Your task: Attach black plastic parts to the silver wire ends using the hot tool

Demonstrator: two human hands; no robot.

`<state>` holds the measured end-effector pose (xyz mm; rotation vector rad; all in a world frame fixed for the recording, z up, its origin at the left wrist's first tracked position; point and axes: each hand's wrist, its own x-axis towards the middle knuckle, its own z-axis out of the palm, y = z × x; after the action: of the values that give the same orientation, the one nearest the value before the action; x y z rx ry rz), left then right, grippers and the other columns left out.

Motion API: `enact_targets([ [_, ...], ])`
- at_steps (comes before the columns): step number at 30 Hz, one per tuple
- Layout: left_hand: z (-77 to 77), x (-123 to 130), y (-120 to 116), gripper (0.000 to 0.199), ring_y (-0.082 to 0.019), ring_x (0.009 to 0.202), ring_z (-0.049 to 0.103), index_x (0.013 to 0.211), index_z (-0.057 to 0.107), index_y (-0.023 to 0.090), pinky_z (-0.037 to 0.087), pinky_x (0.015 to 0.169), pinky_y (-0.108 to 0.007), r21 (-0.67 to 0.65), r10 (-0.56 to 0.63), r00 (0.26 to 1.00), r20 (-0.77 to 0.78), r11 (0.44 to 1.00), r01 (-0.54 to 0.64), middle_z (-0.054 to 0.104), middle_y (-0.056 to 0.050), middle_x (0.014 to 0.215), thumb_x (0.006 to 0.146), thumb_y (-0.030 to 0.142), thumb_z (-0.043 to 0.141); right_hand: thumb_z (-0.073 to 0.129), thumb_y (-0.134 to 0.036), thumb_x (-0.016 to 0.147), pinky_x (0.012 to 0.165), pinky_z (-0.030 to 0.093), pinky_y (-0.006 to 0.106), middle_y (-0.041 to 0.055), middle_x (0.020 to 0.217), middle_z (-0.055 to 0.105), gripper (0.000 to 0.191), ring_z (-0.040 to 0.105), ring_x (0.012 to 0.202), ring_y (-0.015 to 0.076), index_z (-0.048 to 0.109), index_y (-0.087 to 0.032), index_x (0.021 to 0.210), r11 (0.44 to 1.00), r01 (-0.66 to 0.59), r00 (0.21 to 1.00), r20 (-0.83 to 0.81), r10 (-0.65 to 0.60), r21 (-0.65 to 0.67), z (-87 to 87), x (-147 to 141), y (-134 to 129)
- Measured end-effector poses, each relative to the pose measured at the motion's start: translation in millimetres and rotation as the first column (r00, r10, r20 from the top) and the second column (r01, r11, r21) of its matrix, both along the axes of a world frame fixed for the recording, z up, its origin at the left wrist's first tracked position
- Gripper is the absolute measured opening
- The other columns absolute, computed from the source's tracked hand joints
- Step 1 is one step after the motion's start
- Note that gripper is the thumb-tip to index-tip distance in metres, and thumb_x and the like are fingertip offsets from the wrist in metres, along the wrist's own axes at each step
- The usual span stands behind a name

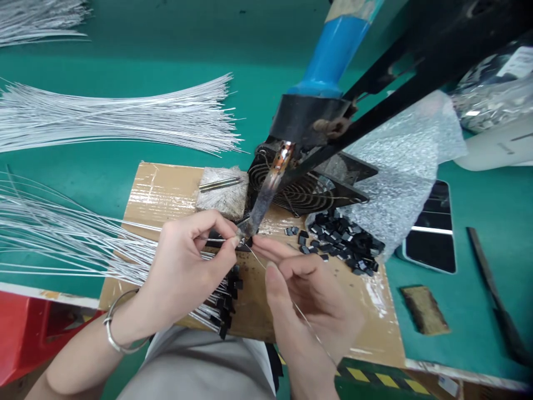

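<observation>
In the head view, my left hand (pixel 191 272) pinches a thin white wire (pixel 214 240) between thumb and forefinger, its end close under the soldering iron tip (pixel 249 226). My right hand (pixel 310 300) is closed on a strand of solder wire (pixel 308 321), which runs up to the same spot by the tip. The soldering iron (pixel 270 189) slants down from a blue handle (pixel 328 55) clamped on a black arm. Whatever sits right at the tip is mostly hidden by fingers. Below my left hand lie white wires ending in black connectors (pixel 227 303).
Loose black connectors (pixel 345 241) spill from a bubble-wrap bag (pixel 408 150) beside a black fan (pixel 300 189). A wrapped block (pixel 225 191) sits on the cardboard (pixel 158 186). White wire bundles (pixel 116 119) lie left; a phone (pixel 431 233), sponge (pixel 425 310) and dark tool (pixel 495 294) lie right.
</observation>
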<state>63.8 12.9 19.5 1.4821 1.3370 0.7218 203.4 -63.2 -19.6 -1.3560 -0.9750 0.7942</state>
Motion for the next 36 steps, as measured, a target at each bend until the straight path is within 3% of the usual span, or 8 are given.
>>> enact_targets([
  [3, 0.5, -0.1, -0.2, 0.011, -0.02, 0.079, 0.074, 0.075, 0.069, 0.019, 0.045, 0.059, -0.03, 0.007, -0.001, 1.0, 0.0, 1.0, 0.001, 0.079, -0.004, 0.085, 0.084, 0.02, 0.063, 0.068, -0.009, 0.094, 0.094, 0.067, 0.028, 0.0051, 0.118, 0.083, 0.019, 0.082, 0.103, 0.0192, 0.063, -0.023, 0.081, 1.0, 0.009, 1.0, -0.004, -0.009, 0.001, 0.6, -0.6, 0.3],
  [8, 1.1, 0.0, -1.5, 0.011, -0.02, 0.079, 0.074, 0.076, 0.069, 0.019, 0.045, 0.059, -0.03, 0.027, -0.007, 1.0, -0.006, 1.0, 0.007, 0.08, -0.004, 0.085, 0.084, 0.019, 0.063, 0.07, -0.009, 0.093, 0.095, 0.064, 0.02, 0.0022, 0.118, 0.083, 0.019, 0.082, 0.104, 0.0149, 0.063, -0.023, 0.081, 1.0, 0.017, 1.0, 0.003, -0.017, 0.008, 2.0, -1.7, 0.3],
  [18, 0.5, 0.3, -1.7, 0.01, -0.021, 0.081, 0.075, 0.076, 0.07, 0.019, 0.049, 0.061, -0.03, 0.014, 0.002, 1.0, -0.005, 1.0, -0.002, 0.08, -0.004, 0.087, 0.084, 0.019, 0.063, 0.069, -0.01, 0.095, 0.094, 0.066, 0.024, 0.0037, 0.117, 0.084, 0.019, 0.082, 0.104, 0.0166, 0.064, -0.023, 0.082, 1.0, 0.012, 1.0, 0.008, -0.012, 0.018, 2.1, -1.6, 0.5],
  [22, -0.2, 0.2, -2.0, 0.01, -0.021, 0.081, 0.074, 0.076, 0.07, 0.018, 0.05, 0.063, -0.031, 0.001, -0.003, 1.0, -0.01, 1.0, 0.003, 0.079, -0.004, 0.086, 0.084, 0.019, 0.064, 0.07, -0.015, 0.096, 0.094, 0.065, 0.024, 0.0043, 0.117, 0.083, 0.019, 0.082, 0.104, 0.0163, 0.063, -0.023, 0.081, 0.999, 0.038, 0.999, -0.03, -0.039, -0.038, 2.9, -3.7, -0.4],
  [31, 1.4, 0.2, -2.1, 0.01, -0.019, 0.077, 0.072, 0.076, 0.069, 0.019, 0.046, 0.058, -0.029, 0.025, -0.008, 1.0, 0.008, 1.0, 0.007, 0.079, -0.004, 0.085, 0.084, 0.016, 0.065, 0.072, -0.018, 0.096, 0.087, 0.068, 0.033, 0.007, 0.113, 0.084, 0.018, 0.082, 0.1, 0.0214, 0.063, -0.024, 0.081, 0.997, 0.06, 0.998, 0.008, -0.059, -0.056, 7.9, -4.9, -0.2],
  [36, 1.1, 0.8, -1.9, 0.01, -0.02, 0.079, 0.073, 0.076, 0.069, 0.019, 0.046, 0.058, -0.029, 0.02, -0.004, 1.0, 0.005, 1.0, 0.004, 0.079, -0.005, 0.085, 0.084, 0.016, 0.064, 0.072, -0.017, 0.096, 0.086, 0.067, 0.027, 0.0054, 0.114, 0.084, 0.018, 0.082, 0.1, 0.0185, 0.064, -0.023, 0.081, 0.997, 0.057, 0.998, -0.004, -0.057, -0.052, 7.4, -5.3, -0.3],
])
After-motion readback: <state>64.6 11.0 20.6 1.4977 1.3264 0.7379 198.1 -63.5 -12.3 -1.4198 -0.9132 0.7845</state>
